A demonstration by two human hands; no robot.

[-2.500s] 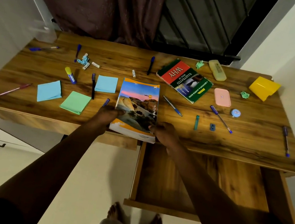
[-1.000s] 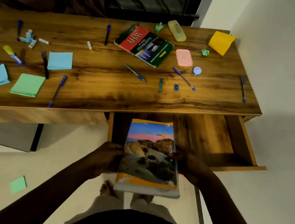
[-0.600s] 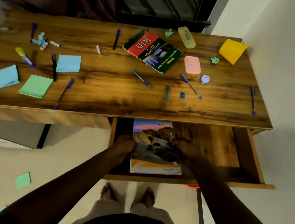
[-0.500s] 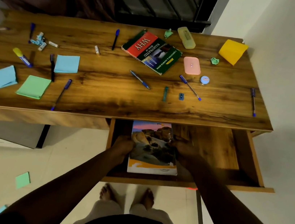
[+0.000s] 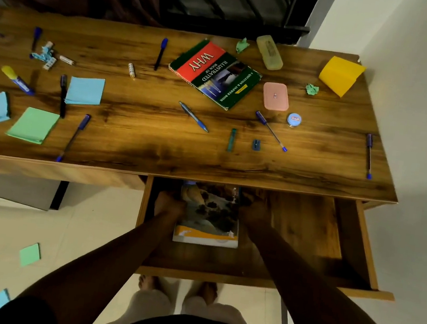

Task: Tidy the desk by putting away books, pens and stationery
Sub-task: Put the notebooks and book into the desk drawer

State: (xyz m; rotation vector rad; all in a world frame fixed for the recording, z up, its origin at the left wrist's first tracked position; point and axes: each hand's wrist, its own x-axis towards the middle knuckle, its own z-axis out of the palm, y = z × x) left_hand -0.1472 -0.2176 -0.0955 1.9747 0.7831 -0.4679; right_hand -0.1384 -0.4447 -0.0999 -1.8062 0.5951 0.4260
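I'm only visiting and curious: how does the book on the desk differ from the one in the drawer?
The WHY book lies on the desk; the landscape book is in the open drawer. The WHY book is untouched; the left hand and right hand hold the landscape book by its sides. The WHY book sits askew to the desk edge; the landscape book is square with the drawer. Both are cover up.
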